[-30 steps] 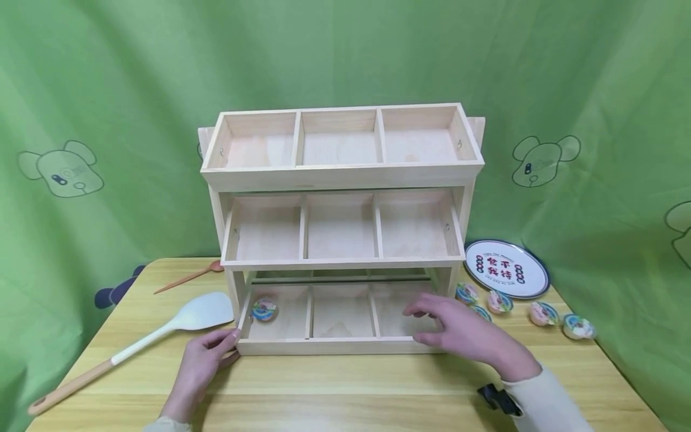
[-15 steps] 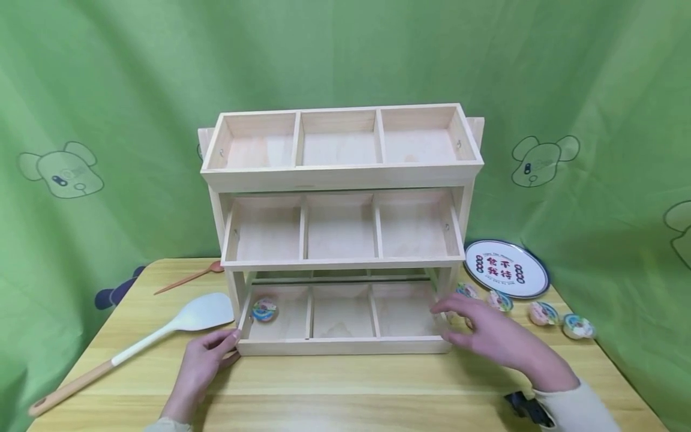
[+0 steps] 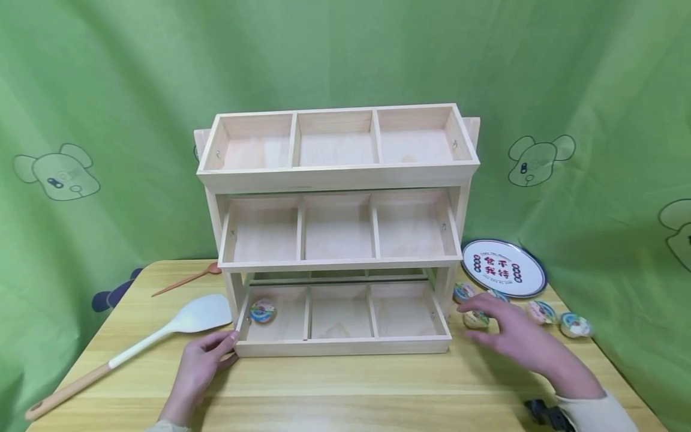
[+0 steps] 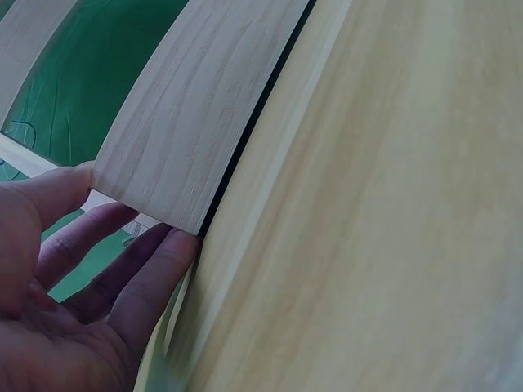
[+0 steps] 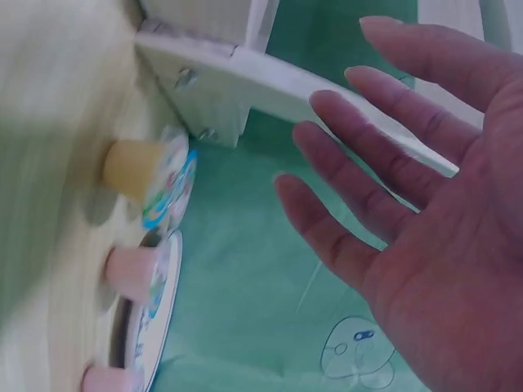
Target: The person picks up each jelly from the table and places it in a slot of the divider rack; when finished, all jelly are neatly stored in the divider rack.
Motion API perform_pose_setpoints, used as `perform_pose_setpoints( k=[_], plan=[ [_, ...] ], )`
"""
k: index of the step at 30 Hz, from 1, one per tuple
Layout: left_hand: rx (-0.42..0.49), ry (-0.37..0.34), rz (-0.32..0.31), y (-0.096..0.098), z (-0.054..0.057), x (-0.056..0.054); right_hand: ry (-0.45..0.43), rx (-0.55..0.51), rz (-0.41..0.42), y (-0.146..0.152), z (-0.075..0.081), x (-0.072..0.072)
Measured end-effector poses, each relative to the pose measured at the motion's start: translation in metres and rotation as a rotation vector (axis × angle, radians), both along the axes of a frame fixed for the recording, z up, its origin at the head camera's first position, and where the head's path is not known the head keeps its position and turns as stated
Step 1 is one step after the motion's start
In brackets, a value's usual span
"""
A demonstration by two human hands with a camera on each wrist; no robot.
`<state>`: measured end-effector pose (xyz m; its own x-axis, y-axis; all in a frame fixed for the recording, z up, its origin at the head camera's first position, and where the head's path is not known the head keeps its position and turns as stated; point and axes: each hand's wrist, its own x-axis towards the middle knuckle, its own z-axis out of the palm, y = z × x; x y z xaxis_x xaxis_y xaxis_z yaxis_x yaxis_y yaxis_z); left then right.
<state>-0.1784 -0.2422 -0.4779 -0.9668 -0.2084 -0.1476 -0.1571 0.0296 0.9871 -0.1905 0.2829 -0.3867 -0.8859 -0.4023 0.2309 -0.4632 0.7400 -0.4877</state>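
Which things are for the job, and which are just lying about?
Probably for the job:
wooden shelf
cup in its bottom left compartment
loose cups to its right

Seemingly just lying about:
plate
white spatula
reddish spoon

The head view looks forward and down from above the tabletop (image 3: 335,390), far enough back to frame the whole three-tier wooden shelf (image 3: 340,179) before the green curtain (image 3: 335,54). From close behind the left hand (image 3: 202,363), the left wrist view looks steeply tilted along the bottom tray (image 3: 345,348), whose left front end it shares with the head view. Turned nearly sideways, the right wrist view looks closely past the right hand (image 5: 409,212) toward the curtain, sharing the jelly cups (image 5: 131,167) and round plate (image 3: 504,268) with the head view.
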Motion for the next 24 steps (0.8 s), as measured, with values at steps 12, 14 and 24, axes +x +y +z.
perform_pose_setpoints(
  k=[12, 14, 24],
  plan=[
    [0.006, 0.004, 0.0, 0.0, 0.0, 0.0, 0.022, 0.088, -0.079, 0.016, -0.016, -0.008],
    [0.005, 0.004, -0.001, 0.001, 0.0, 0.0, 0.01, 0.087, -0.08, 0.018, -0.02, -0.009],
    [0.007, -0.002, 0.001, 0.0, 0.0, 0.0, -0.042, 0.117, -0.093, 0.025, -0.037, -0.017]
  ],
)
